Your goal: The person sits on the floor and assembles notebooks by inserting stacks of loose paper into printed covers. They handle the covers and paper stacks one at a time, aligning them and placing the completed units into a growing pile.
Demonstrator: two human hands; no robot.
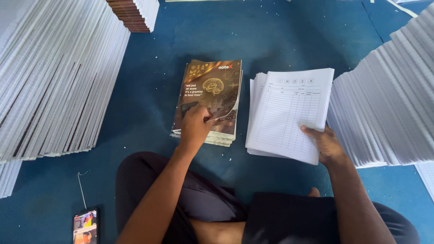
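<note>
Down on the blue floor [280, 40], everything is sitting around a short pile of dark covers [209, 101]. Far left of it, a big slanting stack of white pads [54, 77] is leaning; far right, another white stack [384, 113]. Just right of the pile, a bundle of ruled pages [289, 113] is being clamped by the right hand [327, 145]. The left hand [195, 126] is pressing the top cover, fingers curled together. Below-left, a phone [85, 227] is glowing.

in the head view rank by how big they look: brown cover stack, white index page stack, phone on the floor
1. white index page stack, under the right hand
2. brown cover stack, slightly smaller, under the left hand
3. phone, smallest, cut off by the frame
</note>
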